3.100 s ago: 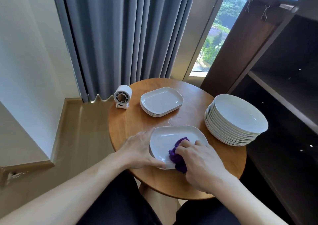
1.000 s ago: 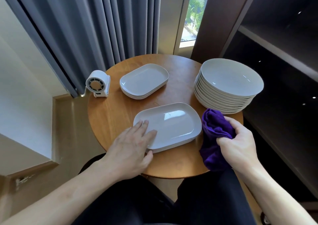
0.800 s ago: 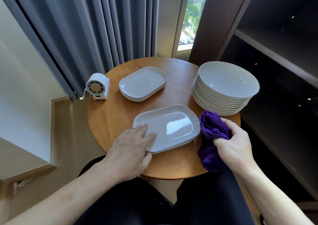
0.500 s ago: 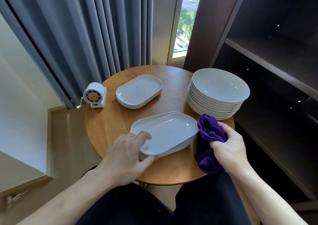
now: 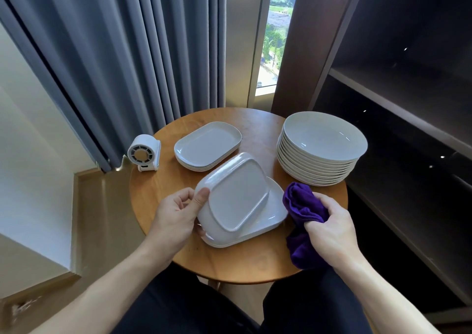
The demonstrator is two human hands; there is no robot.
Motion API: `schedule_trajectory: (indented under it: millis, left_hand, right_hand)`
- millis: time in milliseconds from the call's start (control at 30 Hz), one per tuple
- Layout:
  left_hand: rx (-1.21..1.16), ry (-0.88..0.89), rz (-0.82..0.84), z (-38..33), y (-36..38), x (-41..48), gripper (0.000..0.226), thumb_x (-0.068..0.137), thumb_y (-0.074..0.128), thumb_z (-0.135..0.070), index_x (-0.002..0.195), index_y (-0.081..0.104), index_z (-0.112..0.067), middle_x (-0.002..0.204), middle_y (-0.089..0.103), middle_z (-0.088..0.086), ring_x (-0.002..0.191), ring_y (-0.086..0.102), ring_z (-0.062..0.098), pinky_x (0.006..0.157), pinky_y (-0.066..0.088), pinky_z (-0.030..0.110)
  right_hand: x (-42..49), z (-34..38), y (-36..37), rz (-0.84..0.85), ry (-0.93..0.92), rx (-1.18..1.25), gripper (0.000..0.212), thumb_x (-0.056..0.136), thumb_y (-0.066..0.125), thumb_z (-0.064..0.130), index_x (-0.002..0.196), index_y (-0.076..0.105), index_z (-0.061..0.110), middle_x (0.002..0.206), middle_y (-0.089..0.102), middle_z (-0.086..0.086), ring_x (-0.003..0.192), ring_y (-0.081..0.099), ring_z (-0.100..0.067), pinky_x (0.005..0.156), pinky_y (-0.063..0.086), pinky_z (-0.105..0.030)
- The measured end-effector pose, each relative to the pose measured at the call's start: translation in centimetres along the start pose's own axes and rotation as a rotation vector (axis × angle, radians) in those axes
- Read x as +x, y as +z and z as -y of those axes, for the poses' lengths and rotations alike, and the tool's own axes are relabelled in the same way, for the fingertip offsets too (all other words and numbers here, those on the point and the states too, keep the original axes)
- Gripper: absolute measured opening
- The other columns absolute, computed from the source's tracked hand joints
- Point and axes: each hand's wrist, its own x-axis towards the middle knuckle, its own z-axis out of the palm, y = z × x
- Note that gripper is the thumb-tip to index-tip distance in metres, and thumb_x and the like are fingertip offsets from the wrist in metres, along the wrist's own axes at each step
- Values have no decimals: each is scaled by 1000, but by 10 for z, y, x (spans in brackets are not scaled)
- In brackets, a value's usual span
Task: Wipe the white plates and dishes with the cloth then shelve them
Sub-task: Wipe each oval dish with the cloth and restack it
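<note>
At the far left a grey curtain (image 5: 132,53) hangs behind the round wooden counter (image 5: 242,262). A small white fan (image 5: 144,152) stands at the counter's left edge. Just beside it, toward the back, lies a short stack of rectangular white plates (image 5: 208,146).

In front of that stack the left hand (image 5: 176,213) grips one rectangular plate (image 5: 235,196) by its left rim, thumb on top. The plate is turned underside up and tilted over a few more rectangular plates (image 5: 274,215) lying flat on the counter.

Right of these, the right hand (image 5: 332,229) is curled round a bunched purple cloth (image 5: 302,206) – one end pokes up by the tilted plate's right edge, the other hangs past the counter's rim. Whether cloth and plate touch cannot be told.

Behind the cloth, at the counter's right side, sits a tall stack of round white dishes (image 5: 321,147). A dark wooden shelf unit (image 5: 396,104) stands at the far right.
</note>
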Motion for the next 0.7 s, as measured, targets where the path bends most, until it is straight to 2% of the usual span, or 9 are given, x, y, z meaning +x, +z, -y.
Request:
schedule_trajectory:
  millis: [67, 200, 300, 367, 433, 500, 600, 700]
  left_hand:
    - [-61, -114, -20, 2, -1, 4, 51, 92, 63, -46, 97, 68, 5, 86, 72, 18, 66, 64, 26, 54, 56, 31]
    - [-95, -264, 20, 1, -6, 8, 39, 101, 55, -44, 114, 73, -12, 104, 78, 11, 86, 74, 28, 68, 56, 35]
    - [-56, -283, 80, 1, -9, 7, 26, 96, 64, -19, 118, 63, -6, 111, 76, 14, 92, 75, 25, 67, 57, 31]
    - [-9, -278, 72, 1, -9, 6, 28, 92, 66, -5, 119, 60, -6, 112, 75, 14, 96, 74, 26, 70, 61, 35]
    - [19, -268, 70, -1, -7, 6, 32, 90, 66, -1, 121, 59, -8, 113, 74, 13, 100, 73, 28, 78, 61, 41]
    - [48, -260, 78, -2, -6, 5, 36, 90, 67, 2, 122, 58, -9, 114, 74, 13, 101, 72, 28, 80, 61, 42]
    - [78, -254, 109, -3, -8, 5, 40, 89, 70, 3, 125, 58, -10, 112, 75, 12, 101, 74, 26, 83, 62, 45]
    - [62, -257, 138, -5, -12, 4, 38, 91, 68, 5, 126, 61, -9, 109, 76, 14, 98, 75, 28, 81, 63, 45]
  right_hand:
    - [-1, 0, 1, -5, -16, -3, 62, 75, 64, -9, 121, 70, 32, 111, 71, 9, 100, 68, -11, 85, 52, -28]
    - [-1, 1, 0, -5, -50, -6, 64, 76, 65, -9, 113, 66, 43, 111, 71, 9, 100, 68, -11, 82, 51, -26]
    - [-6, 4, 1, -17, -125, -47, 66, 75, 66, -11, 117, 66, 40, 116, 69, 14, 105, 65, -3, 83, 48, -12]
    - [-15, 7, 6, -33, -277, -135, 69, 71, 66, -15, 123, 68, 31, 123, 64, 18, 115, 60, -2, 93, 43, -7]
    - [-24, 11, 17, -18, -468, -277, 70, 65, 70, -13, 126, 69, 22, 131, 60, 12, 121, 58, -11, 103, 45, -23]
    - [-33, 21, 32, 36, -643, -453, 73, 59, 72, -3, 129, 69, 19, 137, 60, 1, 120, 58, -24, 96, 49, -41]
    - [-43, 42, 61, 124, -832, -670, 75, 56, 76, 9, 130, 68, 21, 137, 61, -7, 114, 61, -33, 85, 54, -47]
    - [-44, 56, 83, 205, -914, -843, 72, 59, 77, 19, 130, 66, 25, 137, 61, -8, 109, 63, -34, 81, 56, -47]
